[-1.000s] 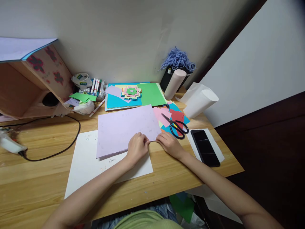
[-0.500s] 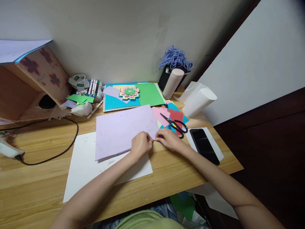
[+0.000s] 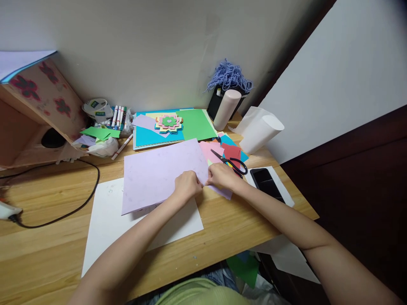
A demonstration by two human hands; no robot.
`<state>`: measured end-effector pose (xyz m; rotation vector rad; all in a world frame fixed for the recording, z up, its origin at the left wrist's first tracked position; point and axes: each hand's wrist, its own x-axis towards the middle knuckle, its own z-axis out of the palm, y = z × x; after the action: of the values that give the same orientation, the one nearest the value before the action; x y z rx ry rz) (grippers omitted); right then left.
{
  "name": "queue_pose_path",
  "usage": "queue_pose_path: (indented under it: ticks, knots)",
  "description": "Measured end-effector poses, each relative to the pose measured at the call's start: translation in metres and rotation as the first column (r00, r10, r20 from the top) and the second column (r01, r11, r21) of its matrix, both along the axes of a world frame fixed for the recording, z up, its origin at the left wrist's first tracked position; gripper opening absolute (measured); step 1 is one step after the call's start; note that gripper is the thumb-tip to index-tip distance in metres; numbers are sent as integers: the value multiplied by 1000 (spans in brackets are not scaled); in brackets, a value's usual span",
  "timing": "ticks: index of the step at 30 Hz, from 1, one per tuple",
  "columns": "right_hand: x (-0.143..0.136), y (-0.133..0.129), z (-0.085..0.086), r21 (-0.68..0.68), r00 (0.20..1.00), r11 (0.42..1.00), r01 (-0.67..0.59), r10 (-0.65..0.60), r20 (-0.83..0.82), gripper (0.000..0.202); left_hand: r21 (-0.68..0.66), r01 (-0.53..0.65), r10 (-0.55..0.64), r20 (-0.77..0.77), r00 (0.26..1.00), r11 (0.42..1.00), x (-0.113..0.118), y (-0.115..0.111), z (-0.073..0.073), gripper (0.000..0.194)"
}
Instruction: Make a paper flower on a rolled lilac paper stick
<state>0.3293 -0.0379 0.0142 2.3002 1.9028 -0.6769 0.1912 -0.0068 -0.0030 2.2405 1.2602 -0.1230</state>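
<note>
A large lavender sheet (image 3: 152,173) lies over a white sheet (image 3: 108,228) that has small marks on it. My left hand (image 3: 188,184) is closed on the lavender sheet's near right edge, fingertips pinched. Close beside it, my right hand (image 3: 221,176) pinches the same edge near the corner. A strip of lavender paper (image 3: 224,192) shows below my right hand. Black-handled scissors (image 3: 227,160) lie on pink, red and blue paper pieces (image 3: 232,152) just beyond my right hand.
A layered paper flower (image 3: 169,123) rests on blue and green sheets. Markers (image 3: 117,116) and a decorated box (image 3: 57,97) stand at the left, near a cable (image 3: 85,207). A pink cylinder (image 3: 227,110), a white roll (image 3: 260,133) and a black phone (image 3: 267,184) are at the right.
A lavender strip now shows below my right hand along the sheet's edge. Both hands remain at that edge, pinched close together. The whole view has shifted slightly.
</note>
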Motion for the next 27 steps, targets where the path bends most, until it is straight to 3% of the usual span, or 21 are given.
queue_pose_path:
  ticks: [13, 19, 22, 27]
  knots:
    - [13, 5, -1, -69, 997, 997, 20, -26, -78, 22, -28, -48, 47, -10, 999, 998, -3, 8, -1, 19]
    - [16, 0, -4, -24, 998, 998, 65, -64, 20, 31, -16, -54, 54, 3, 999, 998, -5, 7, -4, 19]
    - [22, -1, -9, -13, 995, 998, 69, -70, -68, 31, -12, -56, 57, 24, 998, 998, -6, 7, -5, 20]
    - [37, 1, -21, -140, 955, 988, 69, -107, -278, 31, -34, -57, 58, 44, 997, 998, -7, 4, -6, 16]
